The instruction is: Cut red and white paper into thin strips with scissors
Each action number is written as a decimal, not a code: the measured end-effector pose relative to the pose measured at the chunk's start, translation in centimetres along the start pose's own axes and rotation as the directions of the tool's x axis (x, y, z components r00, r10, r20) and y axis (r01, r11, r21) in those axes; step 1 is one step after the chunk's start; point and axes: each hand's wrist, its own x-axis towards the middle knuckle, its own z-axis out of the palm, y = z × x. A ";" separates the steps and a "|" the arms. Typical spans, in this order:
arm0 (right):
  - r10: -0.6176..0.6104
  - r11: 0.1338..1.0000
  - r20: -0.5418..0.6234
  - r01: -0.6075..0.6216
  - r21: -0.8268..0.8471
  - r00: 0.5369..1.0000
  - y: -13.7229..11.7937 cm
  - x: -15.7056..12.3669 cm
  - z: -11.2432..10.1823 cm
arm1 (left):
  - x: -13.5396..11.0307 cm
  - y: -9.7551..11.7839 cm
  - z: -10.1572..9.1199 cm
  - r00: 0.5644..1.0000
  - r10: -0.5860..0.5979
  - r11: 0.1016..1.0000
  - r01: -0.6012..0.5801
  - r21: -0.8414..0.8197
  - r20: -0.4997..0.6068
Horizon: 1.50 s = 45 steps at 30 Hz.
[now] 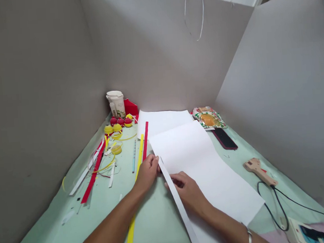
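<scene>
A large white paper sheet (207, 166) lies slantwise on the pale green table (153, 227). Its left edge is folded up into a narrow white strip (177, 199) that runs towards me. My left hand (147, 172) pinches the far end of that strip with closed fingers. Just right of the fold, my right hand (188, 192) rests on the sheet, its fingers curled and pressing the paper down by the strip. A bangle sits on my right wrist.
Yellow strip (135, 209) and red strip (145, 140) lie left of the sheet. Further left are paper scraps, red and yellow balls (117, 125) and a white cup (116, 102). A second sheet (162, 121), snack packet (208, 118), phone (224, 138), glue gun (259, 170) and cable lie around. Grey walls enclose the table.
</scene>
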 end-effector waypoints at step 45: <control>0.109 0.989 0.343 -0.137 0.059 0.933 1.6 1.4 -0.5 | 26.7 1.2 -18.7 0.776 -0.084 0.804 0.423 0.417 -0.625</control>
